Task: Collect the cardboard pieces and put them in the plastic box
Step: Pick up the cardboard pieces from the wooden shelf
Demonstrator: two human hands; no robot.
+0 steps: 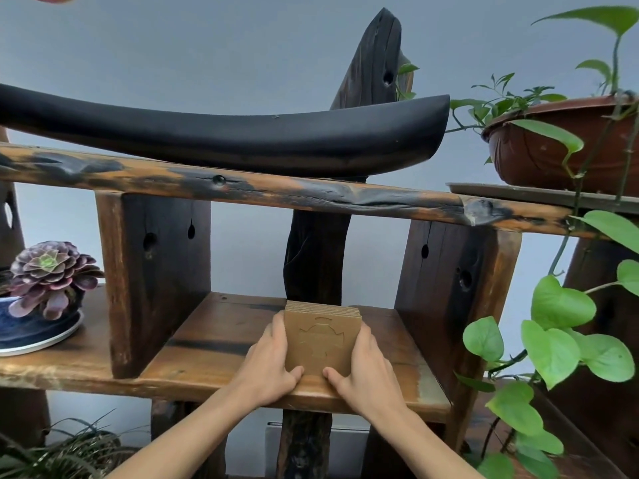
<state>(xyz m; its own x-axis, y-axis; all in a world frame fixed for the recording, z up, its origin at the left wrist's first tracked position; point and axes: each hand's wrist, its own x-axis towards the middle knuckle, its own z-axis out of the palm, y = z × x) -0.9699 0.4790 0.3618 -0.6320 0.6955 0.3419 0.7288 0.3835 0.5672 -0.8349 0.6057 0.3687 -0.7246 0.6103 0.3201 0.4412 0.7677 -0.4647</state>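
Note:
A stack of brown cardboard pieces (321,337) stands on edge on the lower wooden shelf (214,344), its front face showing a cut-out figure outline. My left hand (268,369) grips the stack's left side, thumb on the front near the bottom. My right hand (361,371) grips the right side the same way. No plastic box is in view.
A succulent (52,274) in a blue pot on a white saucer sits at the shelf's left. Dark wooden uprights (155,278) flank the stack. A leafy vine (560,333) hangs at the right below a brown pot (567,150). A black curved beam (224,136) lies overhead.

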